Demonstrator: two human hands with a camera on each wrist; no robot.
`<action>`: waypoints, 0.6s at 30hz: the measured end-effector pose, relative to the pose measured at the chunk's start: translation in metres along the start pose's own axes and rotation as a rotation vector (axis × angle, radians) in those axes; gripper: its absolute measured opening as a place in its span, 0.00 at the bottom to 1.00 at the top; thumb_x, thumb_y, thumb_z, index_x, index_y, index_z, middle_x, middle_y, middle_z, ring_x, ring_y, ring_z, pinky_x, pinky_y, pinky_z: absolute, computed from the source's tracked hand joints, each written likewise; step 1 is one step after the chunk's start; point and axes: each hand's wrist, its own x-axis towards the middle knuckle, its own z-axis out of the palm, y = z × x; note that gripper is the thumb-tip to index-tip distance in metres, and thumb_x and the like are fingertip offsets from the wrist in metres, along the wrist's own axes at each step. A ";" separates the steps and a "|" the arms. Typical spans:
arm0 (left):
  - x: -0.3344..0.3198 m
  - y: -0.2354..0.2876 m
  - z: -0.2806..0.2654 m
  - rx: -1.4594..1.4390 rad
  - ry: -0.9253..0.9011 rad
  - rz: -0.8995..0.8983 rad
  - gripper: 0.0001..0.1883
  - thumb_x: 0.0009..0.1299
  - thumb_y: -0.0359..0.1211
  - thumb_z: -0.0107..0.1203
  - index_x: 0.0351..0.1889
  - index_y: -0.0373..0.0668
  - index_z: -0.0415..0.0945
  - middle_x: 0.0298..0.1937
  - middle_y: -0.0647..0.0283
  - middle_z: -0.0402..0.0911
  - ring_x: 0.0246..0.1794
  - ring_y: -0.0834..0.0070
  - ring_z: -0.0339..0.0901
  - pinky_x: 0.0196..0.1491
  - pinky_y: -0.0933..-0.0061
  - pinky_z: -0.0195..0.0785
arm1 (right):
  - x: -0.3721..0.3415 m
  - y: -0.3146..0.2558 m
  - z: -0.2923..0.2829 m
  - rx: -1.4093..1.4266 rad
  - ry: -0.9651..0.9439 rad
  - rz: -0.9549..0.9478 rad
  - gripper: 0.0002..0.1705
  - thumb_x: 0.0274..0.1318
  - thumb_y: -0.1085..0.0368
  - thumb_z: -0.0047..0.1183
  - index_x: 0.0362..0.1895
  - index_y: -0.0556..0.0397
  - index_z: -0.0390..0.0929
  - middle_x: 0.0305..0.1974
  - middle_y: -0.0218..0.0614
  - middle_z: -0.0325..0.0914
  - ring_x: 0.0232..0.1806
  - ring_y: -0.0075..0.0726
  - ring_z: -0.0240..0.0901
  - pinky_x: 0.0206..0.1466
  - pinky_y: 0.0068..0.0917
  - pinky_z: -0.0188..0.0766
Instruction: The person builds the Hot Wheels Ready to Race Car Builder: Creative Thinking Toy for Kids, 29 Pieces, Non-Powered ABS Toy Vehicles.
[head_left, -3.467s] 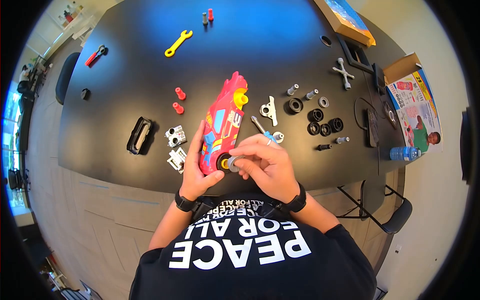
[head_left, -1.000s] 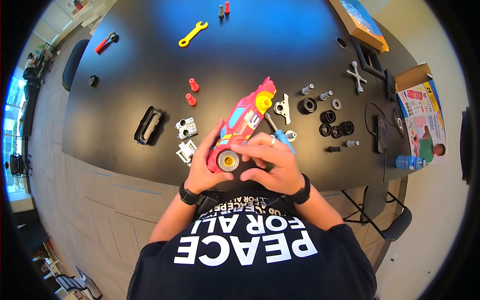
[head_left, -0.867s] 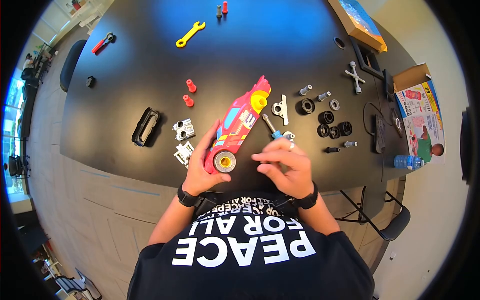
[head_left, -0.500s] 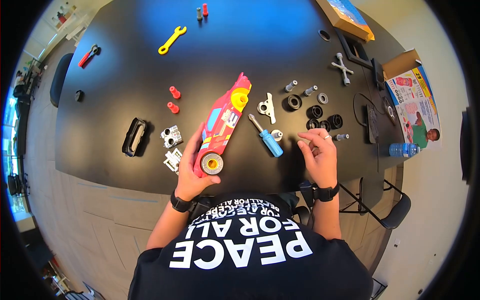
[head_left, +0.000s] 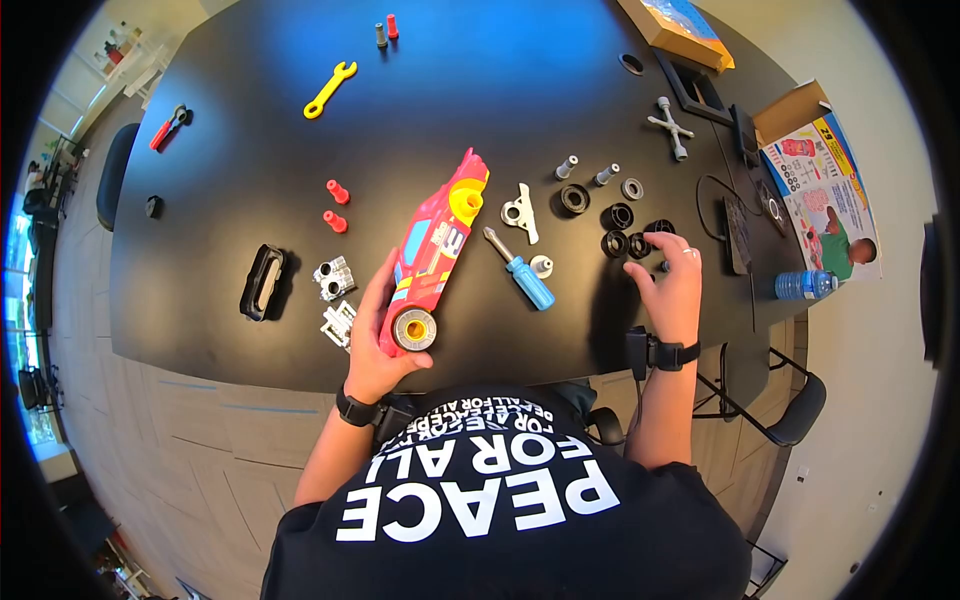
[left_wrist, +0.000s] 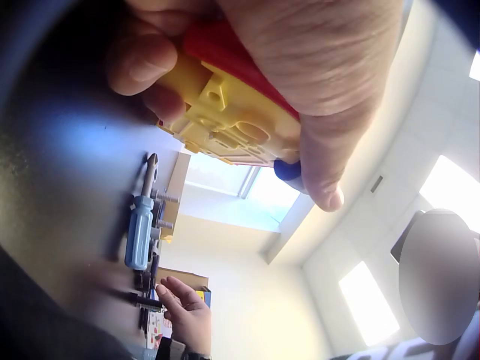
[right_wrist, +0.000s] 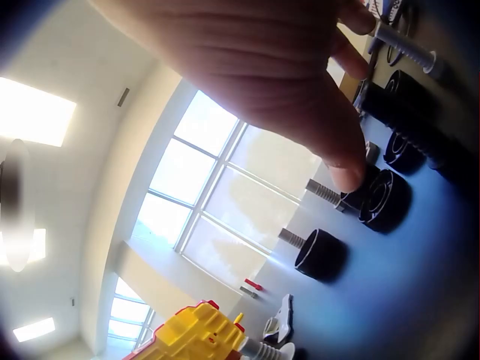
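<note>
My left hand (head_left: 375,320) grips the rear of a red toy car (head_left: 440,240), its thumb beside the rear wheel. That wheel carries a grey rim (head_left: 402,331) around a yellow hub, while the front hub is bare yellow. In the left wrist view the car's yellow underside (left_wrist: 225,124) faces the camera. To the right, my right hand (head_left: 675,280) reaches over the loose wheels and bolts, thumb and fingers spread apart. A black bolt (right_wrist: 394,112) lies between its thumb and fingers in the right wrist view, close to a grey bolt (right_wrist: 409,49).
Several black wheels (head_left: 617,216) lie beyond my right hand. A blue-handled screwdriver (head_left: 530,283) and a white bracket (head_left: 520,214) are right of the car. Left lie silver engine parts (head_left: 333,278), red bolts (head_left: 336,221) and a black tray (head_left: 262,285). A water bottle (head_left: 803,285) stands far right.
The right hand earlier held the grey rim at the car's rear wheel; the rim now sits on it. That hand has moved right to the bolts. The left hand keeps holding the car.
</note>
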 end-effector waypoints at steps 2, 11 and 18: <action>0.000 -0.001 0.000 0.010 0.002 0.010 0.78 0.50 0.60 0.87 0.89 0.32 0.48 0.87 0.50 0.60 0.83 0.62 0.66 0.82 0.58 0.59 | 0.002 0.002 -0.001 0.014 -0.025 0.039 0.26 0.48 0.69 0.78 0.54 0.50 0.86 0.56 0.37 0.86 0.52 0.52 0.77 0.59 0.42 0.75; -0.001 -0.003 -0.002 0.018 0.013 0.010 0.77 0.50 0.60 0.87 0.89 0.32 0.49 0.87 0.50 0.61 0.84 0.62 0.64 0.83 0.58 0.58 | -0.005 -0.015 -0.013 0.140 0.029 0.135 0.17 0.58 0.68 0.75 0.51 0.52 0.88 0.50 0.34 0.86 0.42 0.39 0.75 0.46 0.34 0.75; -0.003 -0.006 -0.002 -0.048 0.048 -0.061 0.77 0.50 0.61 0.87 0.88 0.31 0.50 0.87 0.51 0.61 0.84 0.63 0.65 0.83 0.59 0.59 | -0.018 -0.061 0.001 0.455 -0.053 -0.006 0.16 0.60 0.72 0.72 0.52 0.52 0.88 0.48 0.33 0.84 0.30 0.26 0.69 0.29 0.23 0.64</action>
